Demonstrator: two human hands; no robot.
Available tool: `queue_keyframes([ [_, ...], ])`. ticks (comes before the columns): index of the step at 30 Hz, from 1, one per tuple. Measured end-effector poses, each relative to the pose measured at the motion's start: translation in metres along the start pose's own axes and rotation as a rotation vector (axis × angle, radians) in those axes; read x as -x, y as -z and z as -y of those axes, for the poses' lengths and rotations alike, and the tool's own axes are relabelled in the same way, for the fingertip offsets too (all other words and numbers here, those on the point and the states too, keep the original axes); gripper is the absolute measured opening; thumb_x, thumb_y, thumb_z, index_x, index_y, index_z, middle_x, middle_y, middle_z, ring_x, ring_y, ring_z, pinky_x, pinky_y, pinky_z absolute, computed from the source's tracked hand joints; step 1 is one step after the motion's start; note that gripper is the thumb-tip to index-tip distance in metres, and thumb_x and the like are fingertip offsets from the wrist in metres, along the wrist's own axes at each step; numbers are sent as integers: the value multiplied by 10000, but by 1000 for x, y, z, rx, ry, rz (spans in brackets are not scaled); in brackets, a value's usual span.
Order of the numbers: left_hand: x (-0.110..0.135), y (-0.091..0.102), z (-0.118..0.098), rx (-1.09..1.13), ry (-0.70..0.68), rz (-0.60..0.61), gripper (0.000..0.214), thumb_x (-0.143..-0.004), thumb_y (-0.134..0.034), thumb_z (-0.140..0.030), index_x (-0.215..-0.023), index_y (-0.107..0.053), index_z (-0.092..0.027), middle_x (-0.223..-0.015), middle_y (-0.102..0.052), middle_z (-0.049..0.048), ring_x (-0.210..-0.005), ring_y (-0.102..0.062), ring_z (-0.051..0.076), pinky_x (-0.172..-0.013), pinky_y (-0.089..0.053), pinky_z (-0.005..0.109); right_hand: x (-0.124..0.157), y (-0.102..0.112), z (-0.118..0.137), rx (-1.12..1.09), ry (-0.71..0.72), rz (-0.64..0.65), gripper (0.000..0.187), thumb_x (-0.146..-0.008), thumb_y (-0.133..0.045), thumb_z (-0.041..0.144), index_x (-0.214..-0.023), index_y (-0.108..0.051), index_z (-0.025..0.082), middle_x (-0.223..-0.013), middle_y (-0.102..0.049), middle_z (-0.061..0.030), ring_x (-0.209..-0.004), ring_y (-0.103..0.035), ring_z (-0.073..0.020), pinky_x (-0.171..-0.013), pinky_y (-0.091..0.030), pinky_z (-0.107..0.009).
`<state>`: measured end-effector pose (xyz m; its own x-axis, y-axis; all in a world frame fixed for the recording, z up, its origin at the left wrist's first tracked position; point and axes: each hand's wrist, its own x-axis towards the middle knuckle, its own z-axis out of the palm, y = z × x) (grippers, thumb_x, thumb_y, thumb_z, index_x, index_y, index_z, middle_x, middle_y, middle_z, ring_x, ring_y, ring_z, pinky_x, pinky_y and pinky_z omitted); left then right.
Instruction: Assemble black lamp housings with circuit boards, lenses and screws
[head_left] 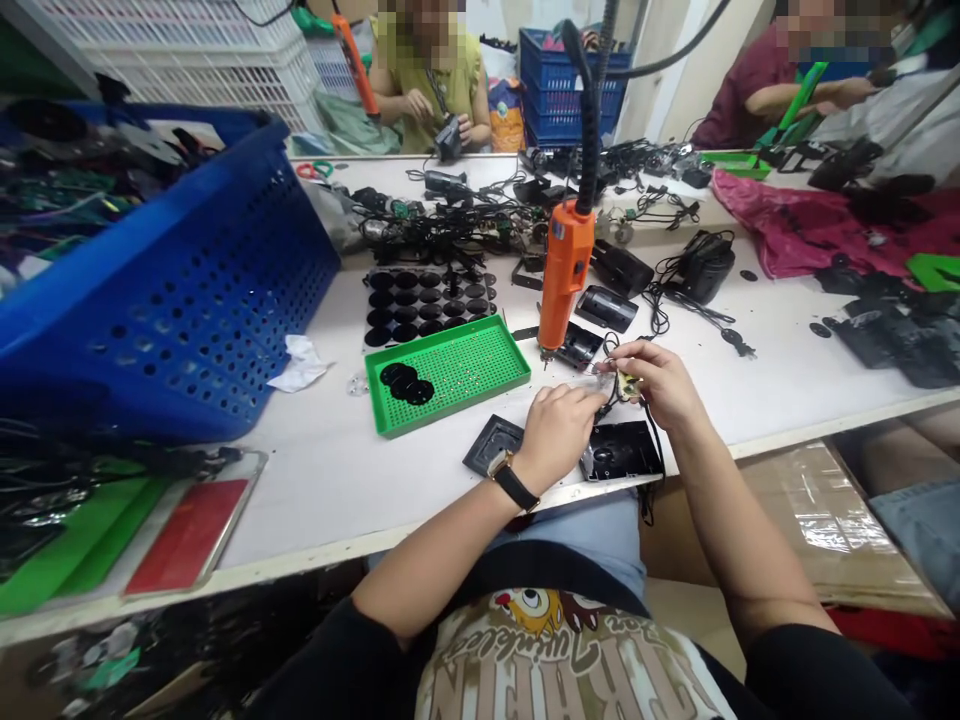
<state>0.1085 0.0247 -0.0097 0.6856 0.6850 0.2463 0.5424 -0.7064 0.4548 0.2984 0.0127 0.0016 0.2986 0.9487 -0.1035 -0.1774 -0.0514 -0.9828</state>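
Head view, wired part (625, 384), between right fingers (637, 354)

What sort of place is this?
Probably a small electronics assembly workshop: an orange electric screwdriver hangs over the bench, a green perforated tray holds small parts, and black plastic casings and cable tangles lie around.

White workbench (315, 490): green perforated tray (480, 362) center, black rubber discs (427, 305) behind it, black housing panels (621, 450) lower center, tipped blue crate (180, 290) upper left.

Two hands (559, 435) (660, 385), one green tray (480, 365)
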Motion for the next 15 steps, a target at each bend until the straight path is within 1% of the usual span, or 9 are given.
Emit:
queue_keyframes([
  [2, -1, -2, 1, -23, 0, 13, 306, -1026, -539, -133, -1194, -768, -246, -1046, -798, 66, -1011, -675, 267, -923, -480, 434, -2, -1, 1, 17, 2, 9, 273, -647, -869, 311, -856, -748, 182, -779, -806, -55, -531, -673, -136, -326, -372, -164],
  [4, -2, -4, 3, -37, 4, 30, 287, -1015, -556, -127, -1128, -787, -254, -994, -789, 67, -986, -674, 269, -906, -482, 433, 0, -4, 4, 6, 23, 16, 270, -659, -862, 318, -863, -737, 192, -779, -806, -49, -541, -678, -137, -325, -355, -161],
  [7, -2, -5, 6, -45, 32, 31, 260, -1000, -581, -118, -1106, -785, -241, -959, -776, 79, -992, -682, 283, -909, -495, 442, 11, -9, 16, -39, 73, 41, 239, -675, -851, 304, -850, -717, 211, -762, -798, -38, -566, -699, -153, -332, -350, -169],
  [8, -2, -3, 6, -44, 51, 20, 235, -997, -599, -134, -1134, -770, -219, -994, -774, 95, -1023, -683, 298, -922, -503, 454, 17, -10, 21, -56, 93, 50, 218, -684, -844, 291, -845, -716, 217, -750, -792, -32, -578, -710, -160, -345, -370, -177],
  [9, -1, -1, 5, -47, 77, 6, 223, -996, -621, -164, -1181, -744, -189, -1059, -768, 118, -1070, -679, 316, -942, -511, 472, 24, -11, 25, -69, 115, 61, 195, -694, -837, 272, -842, -720, 224, -741, -785, -23, -602, -727, -169, -374, -417, -190],
  [10, 1, 2, 4, -39, 110, -24, 258, -987, -658, -205, -1236, -704, -153, -1140, -751, 148, -1128, -668, 336, -969, -518, 491, 32, -12, 30, -76, 138, 72, 173, -705, -831, 253, -841, -727, 232, -739, -778, -13, -639, -748, -180, -427, -487, -214],
  [12, 9, 10, 1, 65, 158, -133, 485, -929, -766, -299, -1341, -599, -103, -1293, -688, 199, -1236, -633, 367, -1025, -528, 521, 50, -16, 39, -60, 185, 96, 143, -726, -826, 228, -838, -739, 245, -766, -774, -1, -731, -785, -207, -608, -626, -304],
  [14, 21, 19, -2, 323, 134, -225, 676, -858, -845, -316, -1416, -511, -131, -1385, -634, 199, -1270, -635, 351, -1055, -549, 515, 68, -22, 46, -5, 215, 126, 129, -740, -835, 241, -825, -739, 253, -805, -777, -3, -778, -796, -232, -753, -673, -399],
  [15, 29, 22, -3, 497, 99, -235, 694, -838, -862, -295, -1418, -503, -169, -1390, -634, 178, -1255, -657, 329, -1054, -568, 498, 76, -26, 48, 25, 222, 140, 129, -744, -843, 260, -818, -737, 256, -820, -778, -7, -779, -792, -238, -774, -676, -423],
])
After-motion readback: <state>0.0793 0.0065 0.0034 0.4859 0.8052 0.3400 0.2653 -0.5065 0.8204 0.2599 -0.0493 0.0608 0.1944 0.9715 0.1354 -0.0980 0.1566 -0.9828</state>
